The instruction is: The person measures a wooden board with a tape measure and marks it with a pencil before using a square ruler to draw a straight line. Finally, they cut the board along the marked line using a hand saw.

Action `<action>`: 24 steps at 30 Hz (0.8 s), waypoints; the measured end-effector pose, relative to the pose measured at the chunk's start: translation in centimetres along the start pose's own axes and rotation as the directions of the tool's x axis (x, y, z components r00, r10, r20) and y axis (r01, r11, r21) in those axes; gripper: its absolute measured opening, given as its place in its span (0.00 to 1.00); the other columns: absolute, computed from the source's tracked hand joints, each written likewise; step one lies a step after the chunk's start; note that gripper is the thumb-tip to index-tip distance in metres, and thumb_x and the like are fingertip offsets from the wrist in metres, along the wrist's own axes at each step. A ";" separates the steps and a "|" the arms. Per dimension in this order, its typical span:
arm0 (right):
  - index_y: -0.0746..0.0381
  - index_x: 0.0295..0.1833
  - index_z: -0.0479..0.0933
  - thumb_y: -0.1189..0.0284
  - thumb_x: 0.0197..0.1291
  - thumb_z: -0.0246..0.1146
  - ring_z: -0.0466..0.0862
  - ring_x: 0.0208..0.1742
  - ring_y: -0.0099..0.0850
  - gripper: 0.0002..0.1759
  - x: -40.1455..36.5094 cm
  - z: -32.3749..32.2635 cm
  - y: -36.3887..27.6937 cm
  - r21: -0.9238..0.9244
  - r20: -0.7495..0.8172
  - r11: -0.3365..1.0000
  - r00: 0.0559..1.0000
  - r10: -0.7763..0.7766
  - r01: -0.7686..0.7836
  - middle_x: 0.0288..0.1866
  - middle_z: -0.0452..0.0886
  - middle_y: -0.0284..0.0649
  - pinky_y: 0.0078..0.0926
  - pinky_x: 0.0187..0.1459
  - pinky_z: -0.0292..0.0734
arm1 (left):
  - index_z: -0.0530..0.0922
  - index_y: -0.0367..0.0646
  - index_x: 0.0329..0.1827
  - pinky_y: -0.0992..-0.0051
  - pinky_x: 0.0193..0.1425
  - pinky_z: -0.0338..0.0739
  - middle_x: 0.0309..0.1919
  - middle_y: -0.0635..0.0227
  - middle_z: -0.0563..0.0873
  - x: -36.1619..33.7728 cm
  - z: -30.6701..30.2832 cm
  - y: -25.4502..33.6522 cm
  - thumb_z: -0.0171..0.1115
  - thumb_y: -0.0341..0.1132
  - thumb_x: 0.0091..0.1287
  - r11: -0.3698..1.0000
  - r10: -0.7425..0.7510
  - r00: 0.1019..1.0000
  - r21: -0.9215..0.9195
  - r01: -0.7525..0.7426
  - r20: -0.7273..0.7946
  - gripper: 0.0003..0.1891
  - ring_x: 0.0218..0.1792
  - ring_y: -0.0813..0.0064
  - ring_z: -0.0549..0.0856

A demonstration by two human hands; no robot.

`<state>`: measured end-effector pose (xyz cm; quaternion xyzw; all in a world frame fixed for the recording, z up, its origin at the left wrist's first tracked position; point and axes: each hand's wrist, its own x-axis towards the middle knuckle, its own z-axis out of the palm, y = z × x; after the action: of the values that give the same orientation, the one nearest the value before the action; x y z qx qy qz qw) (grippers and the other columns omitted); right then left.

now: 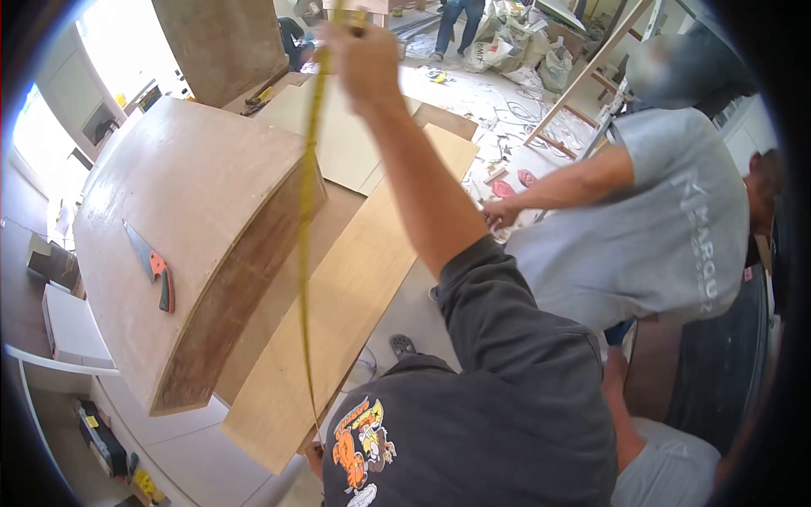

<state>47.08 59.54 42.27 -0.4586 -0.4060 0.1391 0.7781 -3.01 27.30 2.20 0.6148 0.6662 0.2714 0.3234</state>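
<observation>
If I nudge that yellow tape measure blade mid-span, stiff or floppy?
Probably springy-floppy: the yellow tape measure blade is thin and long, and already bows slightly between the right hand and left hand. Likely light, being such a narrow strip. It may twist too, as it looks narrower near the lower end.

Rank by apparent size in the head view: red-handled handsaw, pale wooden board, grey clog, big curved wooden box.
Largest to smallest as they look:
1. curved wooden box
2. pale wooden board
3. handsaw
4. grey clog

No near-ties. The board is partly covered by the raised arm, but the order holds.
</observation>
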 end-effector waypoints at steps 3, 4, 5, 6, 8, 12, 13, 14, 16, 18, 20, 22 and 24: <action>0.74 0.44 0.80 0.67 0.58 0.70 0.84 0.27 0.28 0.19 5.8 -9.5 9.0 -0.036 -0.209 0.975 0.955 0.209 -0.221 0.29 0.86 0.44 0.23 0.28 0.74 | 0.82 0.34 0.39 0.69 0.35 0.77 0.28 0.57 0.84 0.3 0.1 -0.1 0.62 0.28 0.65 0.999 0.031 0.999 0.014 -0.031 0.017 0.06 0.28 0.67 0.83; 0.74 0.42 0.80 0.67 0.58 0.68 0.83 0.26 0.27 0.18 7.2 -13.2 13.0 -0.084 -0.249 0.956 0.935 0.254 -0.282 0.28 0.85 0.44 0.23 0.26 0.73 | 0.82 0.34 0.39 0.69 0.35 0.77 0.28 0.57 0.84 0.3 -0.2 0.2 0.62 0.28 0.65 0.999 0.044 0.999 0.012 -0.044 0.026 0.06 0.28 0.67 0.83; 0.71 0.37 0.83 0.65 0.59 0.66 0.79 0.21 0.24 0.16 7.4 -16.7 16.5 -0.277 -0.287 0.913 0.932 0.220 -0.300 0.26 0.85 0.44 0.22 0.22 0.70 | 0.82 0.34 0.39 0.69 0.35 0.77 0.28 0.57 0.84 0.4 -0.3 0.2 0.62 0.28 0.65 0.998 0.060 0.998 0.018 -0.061 0.036 0.06 0.28 0.67 0.83; 0.72 0.35 0.82 0.65 0.59 0.65 0.81 0.24 0.27 0.17 6.4 -19.1 18.4 -0.272 -0.305 0.873 0.897 0.320 -0.404 0.26 0.85 0.45 0.26 0.25 0.73 | 0.82 0.34 0.38 0.69 0.34 0.76 0.27 0.58 0.84 0.8 -0.7 2.1 0.62 0.28 0.65 0.998 0.059 0.997 -0.006 -0.058 0.047 0.06 0.27 0.68 0.83; 0.72 0.33 0.83 0.64 0.59 0.65 0.82 0.24 0.29 0.18 2.7 -21.5 22.2 -0.276 -0.365 0.790 0.820 0.442 -0.548 0.25 0.85 0.44 0.29 0.27 0.75 | 0.82 0.35 0.35 0.70 0.32 0.75 0.24 0.59 0.83 1.8 -1.4 5.6 0.62 0.29 0.65 0.997 0.058 0.996 -0.056 -0.054 0.068 0.06 0.26 0.69 0.82; 0.67 0.31 0.83 0.61 0.59 0.68 0.79 0.18 0.27 0.17 -8.1 -22.6 31.2 -0.190 -0.329 0.653 0.674 0.661 -0.733 0.26 0.86 0.42 0.28 0.17 0.67 | 0.83 0.35 0.32 0.76 0.27 0.70 0.17 0.68 0.80 5.2 -2.7 7.3 0.61 0.33 0.70 0.996 -0.033 0.977 0.088 0.014 0.212 0.11 0.22 0.81 0.77; 0.67 0.33 0.82 0.63 0.58 0.69 0.79 0.19 0.28 0.16 -10.3 -21.6 31.4 -0.126 -0.347 0.566 0.571 0.744 -0.815 0.28 0.86 0.42 0.27 0.17 0.67 | 0.83 0.35 0.32 0.76 0.27 0.70 0.17 0.68 0.80 6.1 -2.6 8.7 0.61 0.33 0.70 0.996 -0.079 0.974 0.047 0.071 0.212 0.11 0.21 0.81 0.76; 0.67 0.36 0.81 0.65 0.60 0.68 0.75 0.18 0.26 0.13 -12.6 -20.6 31.4 -0.035 -0.339 0.544 0.522 0.783 -0.839 0.29 0.86 0.44 0.25 0.16 0.63 | 0.83 0.34 0.31 0.76 0.27 0.70 0.16 0.69 0.79 7.0 -2.7 10.4 0.61 0.33 0.70 0.992 -0.126 0.968 0.008 0.128 0.215 0.11 0.21 0.81 0.76; 0.67 0.39 0.80 0.69 0.62 0.67 0.73 0.17 0.23 0.11 -14.4 -20.0 31.1 0.075 -0.330 0.507 0.459 0.825 -0.858 0.32 0.87 0.45 0.21 0.15 0.58 | 0.82 0.33 0.29 0.76 0.27 0.69 0.17 0.68 0.80 9.0 -3.5 14.1 0.62 0.32 0.68 0.991 -0.080 0.968 0.124 0.051 0.236 0.11 0.21 0.80 0.77; 0.67 0.40 0.79 0.70 0.63 0.67 0.74 0.17 0.23 0.10 -14.5 -20.2 31.1 0.111 -0.336 0.492 0.433 0.836 -0.864 0.32 0.87 0.46 0.20 0.15 0.59 | 0.82 0.33 0.29 0.76 0.27 0.69 0.18 0.68 0.81 10.6 -4.5 16.1 0.62 0.31 0.67 0.989 -0.111 0.959 0.119 0.082 0.259 0.11 0.22 0.80 0.77; 0.67 0.40 0.79 0.70 0.63 0.65 0.75 0.19 0.26 0.10 -13.1 -21.0 32.5 0.073 -0.349 0.557 0.502 0.791 -0.827 0.31 0.86 0.45 0.25 0.15 0.61 | 0.81 0.34 0.29 0.72 0.29 0.71 0.19 0.65 0.81 11.2 -4.8 18.3 0.61 0.32 0.67 0.984 -0.089 0.972 0.169 0.053 0.217 0.11 0.23 0.76 0.79; 0.67 0.40 0.79 0.70 0.63 0.64 0.77 0.21 0.31 0.10 -11.7 -22.4 35.5 -0.096 -0.401 0.557 0.545 0.737 -0.825 0.30 0.85 0.45 0.33 0.18 0.65 | 0.81 0.34 0.30 0.67 0.31 0.74 0.21 0.57 0.81 11.3 -5.4 18.3 0.61 0.32 0.66 0.967 -0.130 0.980 0.237 0.091 0.154 0.09 0.24 0.68 0.82; 0.63 0.41 0.79 0.70 0.60 0.61 0.79 0.29 0.36 0.09 -12.4 -26.5 41.9 -0.469 -0.273 0.457 0.616 0.739 -0.756 0.30 0.81 0.42 0.40 0.30 0.73 | 0.80 0.33 0.28 0.65 0.30 0.72 0.18 0.56 0.80 11.3 -5.5 17.7 0.60 0.38 0.67 0.928 -0.092 0.990 0.369 0.046 0.108 0.15 0.23 0.69 0.80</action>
<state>65.89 59.02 -5.25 -0.7911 -0.1734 0.3378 0.4796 3.81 40.41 18.12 0.6561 0.7048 0.0926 0.2534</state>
